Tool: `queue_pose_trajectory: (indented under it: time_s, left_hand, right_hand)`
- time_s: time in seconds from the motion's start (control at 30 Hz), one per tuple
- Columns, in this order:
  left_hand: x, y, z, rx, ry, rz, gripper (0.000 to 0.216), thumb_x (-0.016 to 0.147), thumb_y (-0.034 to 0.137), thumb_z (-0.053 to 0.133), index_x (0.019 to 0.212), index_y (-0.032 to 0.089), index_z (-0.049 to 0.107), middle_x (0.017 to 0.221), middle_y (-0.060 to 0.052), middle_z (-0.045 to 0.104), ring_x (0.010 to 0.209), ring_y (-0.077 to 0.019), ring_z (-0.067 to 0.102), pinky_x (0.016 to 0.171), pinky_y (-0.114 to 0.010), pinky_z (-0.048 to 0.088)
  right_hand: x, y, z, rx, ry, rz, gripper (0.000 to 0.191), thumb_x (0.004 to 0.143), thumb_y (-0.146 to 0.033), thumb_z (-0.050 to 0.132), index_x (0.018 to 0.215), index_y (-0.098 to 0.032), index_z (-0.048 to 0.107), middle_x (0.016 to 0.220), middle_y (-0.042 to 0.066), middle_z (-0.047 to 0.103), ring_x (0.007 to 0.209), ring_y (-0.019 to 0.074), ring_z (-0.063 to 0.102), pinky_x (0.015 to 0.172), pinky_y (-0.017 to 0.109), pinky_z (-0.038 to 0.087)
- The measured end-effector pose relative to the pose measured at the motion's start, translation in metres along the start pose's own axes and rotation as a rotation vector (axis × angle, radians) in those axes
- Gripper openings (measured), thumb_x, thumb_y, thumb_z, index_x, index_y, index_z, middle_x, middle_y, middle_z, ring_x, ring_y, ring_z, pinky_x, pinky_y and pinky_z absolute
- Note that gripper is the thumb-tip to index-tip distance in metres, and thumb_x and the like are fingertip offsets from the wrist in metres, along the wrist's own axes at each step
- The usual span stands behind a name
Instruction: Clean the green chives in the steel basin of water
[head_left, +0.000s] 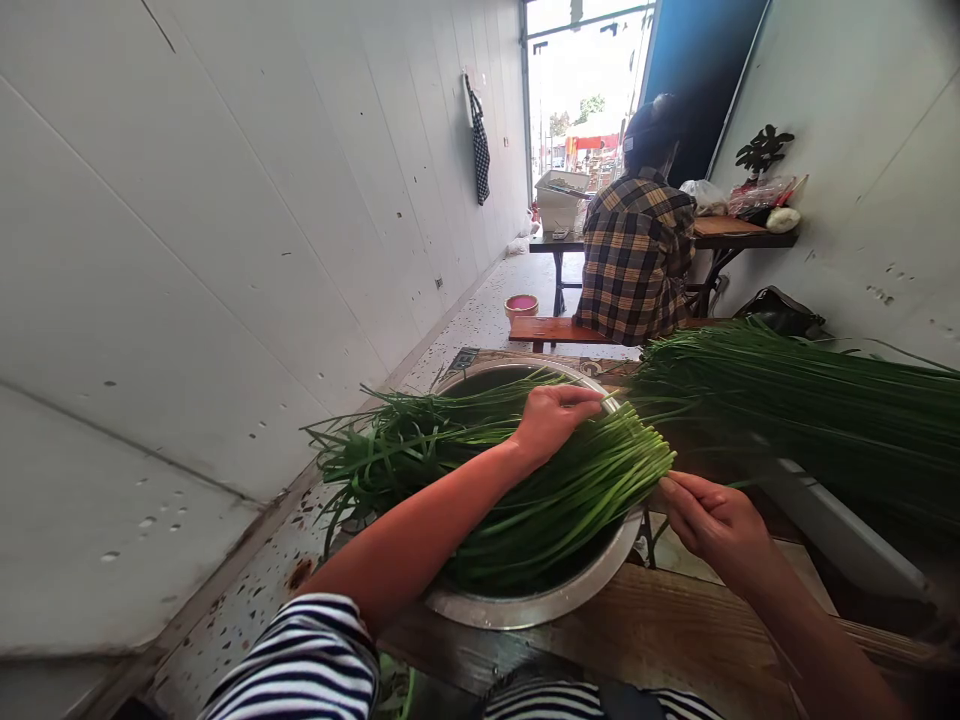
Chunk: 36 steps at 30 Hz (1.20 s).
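Note:
A thick bundle of garlic chives (555, 490) lies across a round metal basin (525, 610), its pale cut ends to the right and its leafy tips hanging over the left rim. Over the top of the bundle, my left hand (551, 420) is closed in a pinch, with a thin pale stalk end at its fingertips. My right hand (716, 515) is at the cut ends, thumb and fingers pinched together there; a thin green piece sticks out behind its fingers. How many stalks each hand pinches is hidden.
A large pile of chives (810, 410) lies at the right, above a pale tray edge (847, 530). Wooden boards (660, 610) support the basin. Ahead, a person in a plaid shirt (637, 260) sits on a bench (555, 330) facing a table. A wall (225, 250) runs along the left.

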<state>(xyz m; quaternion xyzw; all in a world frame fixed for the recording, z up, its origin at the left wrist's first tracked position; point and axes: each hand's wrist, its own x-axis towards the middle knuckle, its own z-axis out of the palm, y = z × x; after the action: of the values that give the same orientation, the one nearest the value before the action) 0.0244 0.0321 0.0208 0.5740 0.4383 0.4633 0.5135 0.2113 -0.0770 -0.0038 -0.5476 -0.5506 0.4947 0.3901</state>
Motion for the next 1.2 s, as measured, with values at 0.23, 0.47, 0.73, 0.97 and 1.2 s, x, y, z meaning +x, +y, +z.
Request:
queue_pose_trajectory:
  time_s: [0.23, 0.47, 0.73, 0.97, 1.2]
  left_hand:
    - [0.001, -0.003, 0.000, 0.007, -0.002, 0.012, 0.018, 0.066, 0.022, 0.071, 0.083, 0.016, 0.076, 0.082, -0.004, 0.074, 0.076, -0.0142, 0.064, 0.080, -0.028, 0.049]
    - [0.000, -0.002, 0.000, -0.011, -0.011, 0.014, 0.018, 0.066, 0.022, 0.072, 0.082, 0.016, 0.076, 0.081, -0.005, 0.074, 0.075, -0.0142, 0.064, 0.080, -0.029, 0.049]
    - [0.000, -0.004, 0.000, -0.015, 0.002, 0.045, 0.017, 0.065, 0.022, 0.073, 0.081, 0.016, 0.077, 0.081, -0.005, 0.074, 0.077, -0.0157, 0.066, 0.082, -0.030, 0.050]
    - [-0.001, -0.005, 0.000, 0.000, -0.012, 0.092, 0.015, 0.067, 0.021, 0.072, 0.081, 0.016, 0.077, 0.080, -0.006, 0.075, 0.078, -0.0162, 0.067, 0.081, -0.030, 0.052]
    - [-0.010, 0.011, -0.001, 0.167, -0.106, 0.213, 0.011, 0.070, 0.017, 0.069, 0.076, 0.019, 0.077, 0.082, -0.004, 0.074, 0.081, -0.0164, 0.067, 0.084, -0.029, 0.051]
  right_hand:
    - [0.000, -0.006, 0.002, 0.025, 0.010, 0.008, 0.048, 0.074, -0.065, 0.057, 0.064, -0.019, 0.048, 0.047, -0.008, 0.025, 0.042, 0.0054, 0.020, 0.038, 0.021, 0.015]
    - [0.001, 0.004, 0.000, 0.028, -0.006, 0.008, 0.044, 0.079, -0.060, 0.056, 0.066, -0.018, 0.049, 0.048, -0.008, 0.024, 0.043, 0.0055, 0.021, 0.039, 0.020, 0.014]
    - [0.000, -0.001, 0.003, -0.006, 0.014, -0.011, 0.049, 0.079, -0.064, 0.053, 0.062, -0.019, 0.046, 0.047, -0.008, 0.024, 0.042, 0.0054, 0.020, 0.038, 0.020, 0.014]
    - [-0.001, -0.002, 0.005, 0.028, 0.025, -0.016, 0.045, 0.078, -0.059, 0.057, 0.061, -0.019, 0.045, 0.046, -0.008, 0.026, 0.041, 0.0050, 0.022, 0.038, 0.020, 0.016]
    - [-0.001, 0.006, 0.006, -0.036, 0.076, -0.098, 0.041, 0.086, -0.055, 0.050, 0.064, -0.020, 0.046, 0.046, -0.007, 0.031, 0.042, 0.0073, 0.028, 0.038, 0.021, 0.020]
